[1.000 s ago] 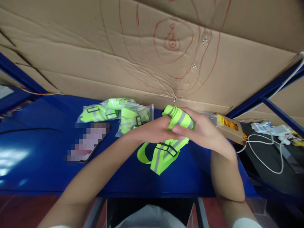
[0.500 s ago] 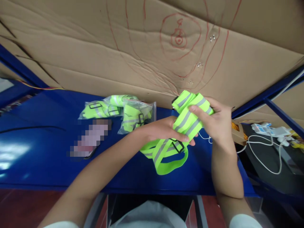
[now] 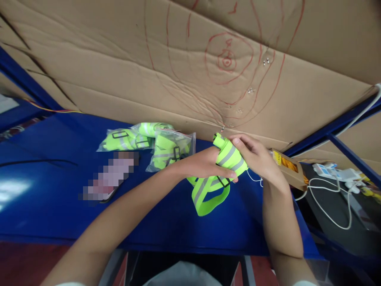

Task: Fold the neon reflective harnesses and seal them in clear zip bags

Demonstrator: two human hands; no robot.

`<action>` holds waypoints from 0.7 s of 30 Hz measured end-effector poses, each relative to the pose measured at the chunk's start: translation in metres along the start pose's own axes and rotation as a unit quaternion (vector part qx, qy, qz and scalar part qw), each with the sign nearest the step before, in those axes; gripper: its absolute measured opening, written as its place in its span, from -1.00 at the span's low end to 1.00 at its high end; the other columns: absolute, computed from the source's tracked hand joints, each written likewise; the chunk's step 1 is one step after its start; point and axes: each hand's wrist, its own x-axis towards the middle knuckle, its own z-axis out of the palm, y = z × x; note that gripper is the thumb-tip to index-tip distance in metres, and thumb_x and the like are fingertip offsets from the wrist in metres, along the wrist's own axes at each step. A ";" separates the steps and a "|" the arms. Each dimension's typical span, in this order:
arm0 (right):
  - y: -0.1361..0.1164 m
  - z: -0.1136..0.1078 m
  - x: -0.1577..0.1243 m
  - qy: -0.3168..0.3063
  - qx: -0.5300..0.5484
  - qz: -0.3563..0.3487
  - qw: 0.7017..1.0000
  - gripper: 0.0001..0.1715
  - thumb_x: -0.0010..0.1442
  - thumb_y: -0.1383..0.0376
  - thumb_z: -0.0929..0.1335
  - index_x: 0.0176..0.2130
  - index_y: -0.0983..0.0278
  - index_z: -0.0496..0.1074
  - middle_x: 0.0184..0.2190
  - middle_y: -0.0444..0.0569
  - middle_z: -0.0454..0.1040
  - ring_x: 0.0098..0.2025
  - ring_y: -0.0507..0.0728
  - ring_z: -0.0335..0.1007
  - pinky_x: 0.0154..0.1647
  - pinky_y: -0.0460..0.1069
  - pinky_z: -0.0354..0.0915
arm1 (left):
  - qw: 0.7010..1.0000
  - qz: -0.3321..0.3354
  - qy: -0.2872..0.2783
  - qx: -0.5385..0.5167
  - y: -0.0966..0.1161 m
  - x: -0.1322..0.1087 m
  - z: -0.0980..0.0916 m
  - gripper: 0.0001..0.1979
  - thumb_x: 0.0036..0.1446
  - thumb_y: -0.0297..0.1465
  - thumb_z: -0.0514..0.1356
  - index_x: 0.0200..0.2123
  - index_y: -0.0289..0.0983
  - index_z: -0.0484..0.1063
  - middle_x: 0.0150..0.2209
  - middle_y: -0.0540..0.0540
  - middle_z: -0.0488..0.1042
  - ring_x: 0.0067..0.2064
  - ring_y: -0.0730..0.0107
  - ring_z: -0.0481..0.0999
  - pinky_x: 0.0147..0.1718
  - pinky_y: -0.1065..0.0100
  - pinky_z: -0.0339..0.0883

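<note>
Above the blue table, both hands hold a bundle of neon-yellow reflective strap (image 3: 230, 157) with grey stripes. My left hand (image 3: 210, 163) is closed round its lower left part, thumb across the front. On the upper right side, my right hand (image 3: 248, 151) grips the bundle, its thumb near the top edge and some fingers hidden behind. A loose loop of the same strap (image 3: 205, 200) hangs below my left hand, with a black buckle (image 3: 222, 181) beside it. Several clear bags of similar straps (image 3: 171, 149) lie left of my hands.
A pixelated phone-like object (image 3: 111, 176) lies on the blue table (image 3: 59, 214). Behind rises a cardboard panel (image 3: 104, 71) with red drawn lines. At right are an open cardboard box (image 3: 290, 169), white cables (image 3: 330, 188) and a blue metal frame (image 3: 354, 153).
The flat folded strap has become a more rolled, compact bundle. My right hand has shifted slightly left and turned around it. The camera view has tilted a little.
</note>
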 end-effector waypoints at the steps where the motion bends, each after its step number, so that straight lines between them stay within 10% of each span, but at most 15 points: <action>1: -0.004 -0.001 -0.003 -0.056 -0.009 -0.012 0.998 -0.53 0.41 -0.10 0.29 -0.10 0.20 0.54 -0.18 -0.04 0.61 -0.16 0.12 0.51 -0.19 -0.02 0.41 | 1.000 -0.002 -0.013 0.008 0.002 -0.001 -0.001 -0.83 0.19 -0.36 0.37 -0.18 -0.33 0.64 -0.18 -0.16 0.70 -0.16 0.30 0.68 -0.17 0.37 0.51; 5: -0.018 0.002 -0.013 -0.172 0.017 0.004 0.985 -0.58 0.30 -0.08 0.41 -0.07 0.18 0.51 -0.44 -0.15 0.57 -0.47 0.08 0.48 -0.46 -0.04 0.38 | 1.000 -0.008 -0.014 0.001 0.006 -0.003 -0.002 -0.83 0.15 -0.40 0.40 -0.18 -0.32 0.64 -0.16 -0.17 0.70 -0.16 0.29 0.68 -0.19 0.37 0.52; 10: -0.020 0.011 -0.011 -0.061 0.060 0.056 0.995 -0.49 0.22 -0.08 0.47 0.02 0.15 0.51 -0.50 -0.21 0.55 -0.69 0.00 0.30 -0.66 -0.06 0.23 | 0.976 -0.043 -0.001 -0.212 -0.002 0.001 0.003 -0.72 0.05 -0.35 0.47 -0.16 -0.35 0.65 -0.15 -0.23 0.70 -0.15 0.23 0.69 -0.12 0.31 0.55; 14: -0.020 0.005 -0.008 0.050 0.015 -0.004 0.999 -0.51 0.23 -0.06 0.48 0.00 0.20 0.56 -0.31 -0.10 0.63 -0.45 0.06 0.47 -0.43 -0.04 0.37 | 0.941 -0.068 -0.047 -0.328 -0.010 0.004 0.011 -0.59 -0.05 -0.35 0.52 -0.10 -0.33 0.64 -0.10 -0.27 0.68 -0.07 0.10 0.69 -0.02 0.19 0.54; 21: -0.026 -0.007 -0.013 0.094 -0.035 -0.044 0.994 -0.46 0.14 0.00 0.55 0.02 0.22 0.59 -0.12 -0.03 0.66 -0.13 0.18 0.58 -0.06 0.04 0.44 | 0.970 -0.127 -0.022 -0.207 -0.020 0.009 0.015 -0.68 -0.09 -0.35 0.55 -0.29 -0.33 0.59 -0.35 -0.09 0.62 -0.28 0.28 0.66 -0.25 0.32 0.54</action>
